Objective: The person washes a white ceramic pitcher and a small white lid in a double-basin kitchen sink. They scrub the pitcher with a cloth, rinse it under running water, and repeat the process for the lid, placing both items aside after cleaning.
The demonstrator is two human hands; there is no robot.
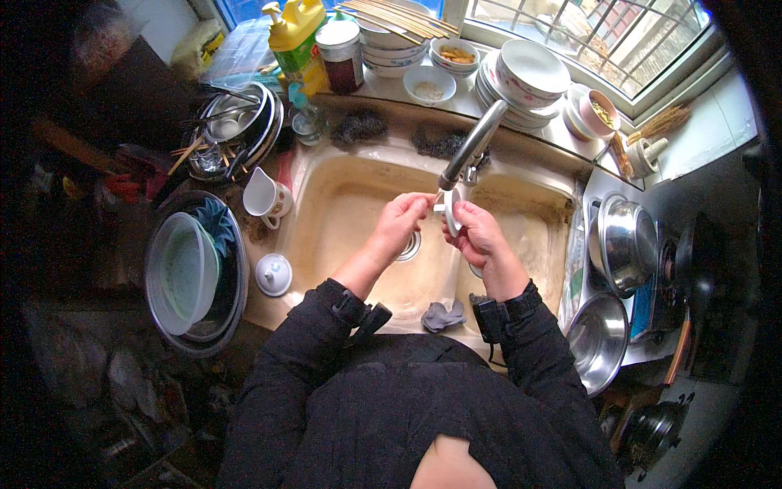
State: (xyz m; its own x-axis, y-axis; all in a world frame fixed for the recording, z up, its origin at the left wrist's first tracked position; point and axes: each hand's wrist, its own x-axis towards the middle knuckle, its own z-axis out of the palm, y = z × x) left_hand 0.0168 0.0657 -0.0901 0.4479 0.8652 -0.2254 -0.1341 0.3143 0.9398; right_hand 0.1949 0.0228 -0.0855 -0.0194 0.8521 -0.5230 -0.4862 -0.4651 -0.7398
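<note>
My right hand [478, 232] grips a small white lid-like piece [451, 214], seen nearly edge-on just below the faucet [473, 143]. Close to its left side is my left hand [400, 217], thumb and forefinger brought together; whether they touch the piece is unclear. Both hands are over the double sink [342, 226], near the divider between its basins. A grey cloth [444, 316] lies crumpled at the sink's front edge. On the left rim a white pitcher [267, 197] stands near a knobbed white lid [273, 275].
Stacked bowls [528, 70], a yellow pump bottle [297, 43] and chopsticks [400, 17] line the windowsill. Left are a large basin with a plastic bowl [183, 275] and a pile of pans [238, 116]. Steel pots [626, 244] stand right. Another person [91, 134] is at far left.
</note>
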